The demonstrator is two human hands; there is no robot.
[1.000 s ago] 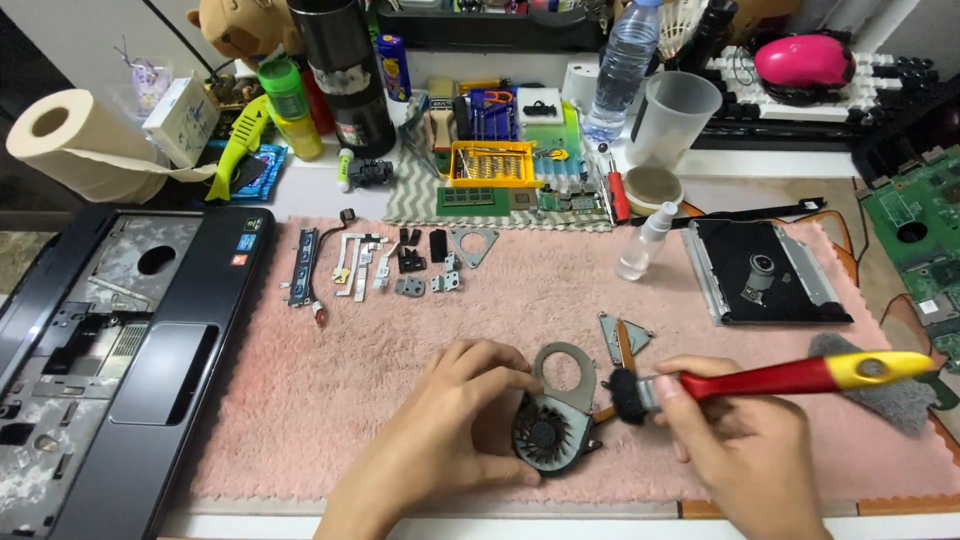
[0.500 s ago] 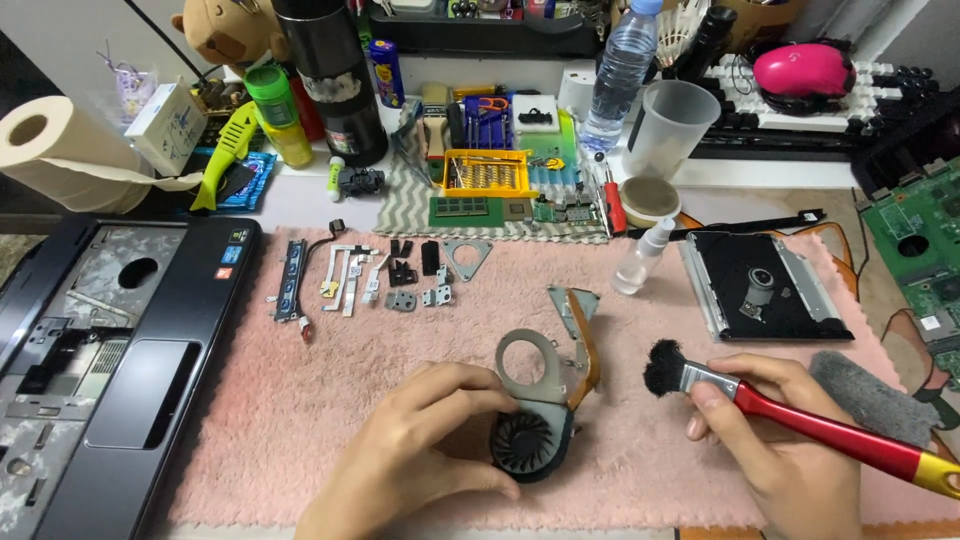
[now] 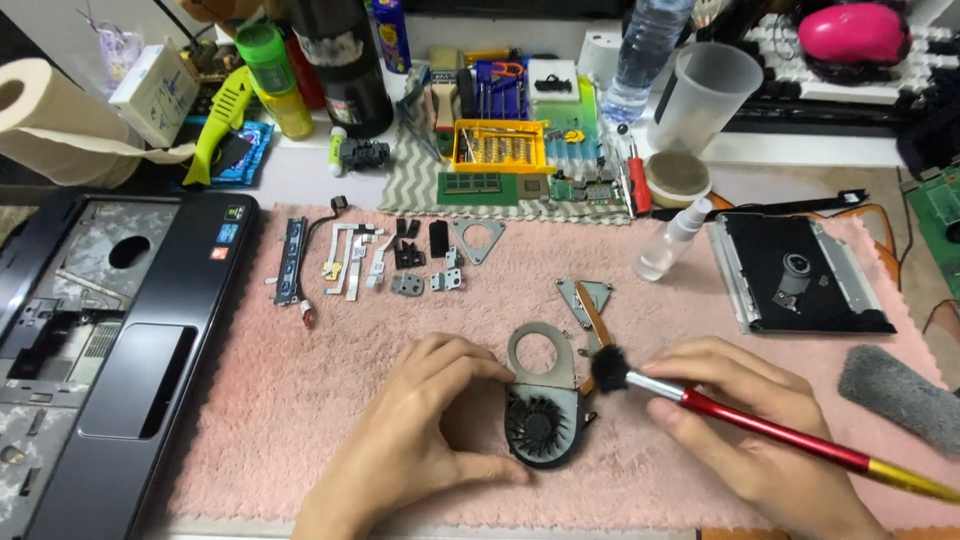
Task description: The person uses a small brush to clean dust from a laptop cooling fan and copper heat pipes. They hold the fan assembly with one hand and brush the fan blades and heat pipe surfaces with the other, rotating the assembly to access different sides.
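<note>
A grey laptop cooling fan (image 3: 541, 412) with a copper heat pipe (image 3: 592, 320) lies on the pink fuzzy mat (image 3: 330, 400). My left hand (image 3: 420, 440) steadies the fan, fingers on its left edge and top. My right hand (image 3: 760, 450) grips a red-handled brush (image 3: 760, 423). Its black bristles (image 3: 607, 369) touch the fan's right side by the heat pipe.
A stripped laptop case (image 3: 110, 350) lies at the left. Small brackets and ribbon cables (image 3: 380, 260) sit at the mat's back. An optical drive (image 3: 800, 275), a spray bottle (image 3: 672, 240) and a grey cloth (image 3: 895, 395) lie at the right. Tools, bottles and a paper roll (image 3: 50, 120) crowd the back.
The brush swung from level to pointing down-right, and its bristles moved from beside the fan onto its right edge. My left hand stayed on the fan.
</note>
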